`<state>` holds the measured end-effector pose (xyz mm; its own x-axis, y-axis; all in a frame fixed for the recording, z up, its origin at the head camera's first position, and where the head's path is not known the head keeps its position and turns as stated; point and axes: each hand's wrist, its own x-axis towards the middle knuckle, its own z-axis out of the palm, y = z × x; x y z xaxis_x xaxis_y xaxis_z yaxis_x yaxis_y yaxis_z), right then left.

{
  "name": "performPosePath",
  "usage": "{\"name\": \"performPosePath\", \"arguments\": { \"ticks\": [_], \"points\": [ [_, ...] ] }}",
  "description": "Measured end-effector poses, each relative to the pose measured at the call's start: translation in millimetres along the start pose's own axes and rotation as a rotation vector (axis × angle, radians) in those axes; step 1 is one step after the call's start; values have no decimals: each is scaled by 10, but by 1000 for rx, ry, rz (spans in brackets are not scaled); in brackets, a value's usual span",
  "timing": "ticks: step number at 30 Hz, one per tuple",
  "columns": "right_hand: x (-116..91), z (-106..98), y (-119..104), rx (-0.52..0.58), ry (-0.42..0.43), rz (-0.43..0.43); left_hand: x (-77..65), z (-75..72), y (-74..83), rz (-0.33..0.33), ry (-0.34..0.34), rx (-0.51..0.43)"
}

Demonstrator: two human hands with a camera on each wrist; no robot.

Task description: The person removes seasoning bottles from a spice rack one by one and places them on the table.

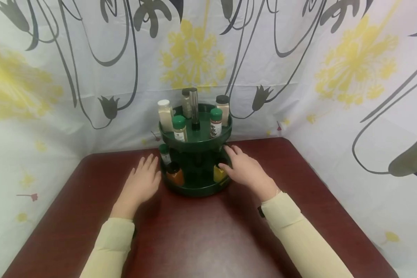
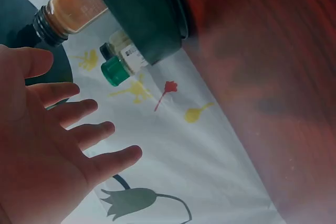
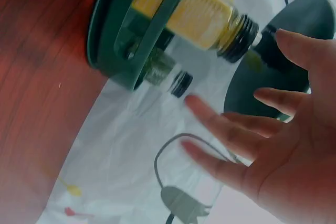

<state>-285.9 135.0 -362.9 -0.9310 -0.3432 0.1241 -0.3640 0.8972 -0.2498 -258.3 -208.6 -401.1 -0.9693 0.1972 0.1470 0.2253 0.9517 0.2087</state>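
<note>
A dark green two-tier spice rack (image 1: 191, 146) with round trays stands toward the back of the table, bearing spice jars on both tiers. To its left my left hand (image 1: 140, 185) is held with fingers extended, beside an orange-brown spice jar (image 2: 79, 4) and a green-capped jar (image 2: 123, 61) on the lower tier. At the rack's right side is my right hand (image 1: 246, 170), fingers spread, near a black-capped jar of yellow spice (image 3: 202, 17). A smaller dark-capped jar (image 3: 168, 72) shows behind that one. Neither hand holds anything; whether the right fingertips touch the rack I cannot tell.
On the upper tier stand a white-capped jar (image 1: 165, 116), two green-capped jars and black-capped ones around a metallic post (image 1: 194, 106). The dark red table (image 1: 201, 231) backs onto a patterned curtain (image 1: 125, 77) that also hangs along both sides.
</note>
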Motion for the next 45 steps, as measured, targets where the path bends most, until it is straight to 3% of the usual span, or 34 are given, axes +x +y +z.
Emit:
{"name": "performPosePath", "arguments": {
  "ticks": [5, 14, 25, 34, 37, 41, 45],
  "points": [
    [32, 122, -82, 21, 39, -37, -14, 54, 12, -2, -11, -5],
    [74, 283, -108, 55, 84, -25, -30, 84, 18, -5, -15, -8],
    [124, 308, -96, 69, 124, -40, -50, 33, 49, 6, -12, -26],
    [114, 293, -58, 101, 126, -19, -11, -15, 140, 57, 43, -79],
    [95, 253, -54, 110, 145, -16, 13, -12, 144, 36, -10, -122],
    [65, 195, -56, 106, 181, -25, 49, 65, 92, 3, -135, -181],
    [31, 138, -61, 107, 204, -36, 62, 163, 51, -3, -211, -185]
  ]
}}
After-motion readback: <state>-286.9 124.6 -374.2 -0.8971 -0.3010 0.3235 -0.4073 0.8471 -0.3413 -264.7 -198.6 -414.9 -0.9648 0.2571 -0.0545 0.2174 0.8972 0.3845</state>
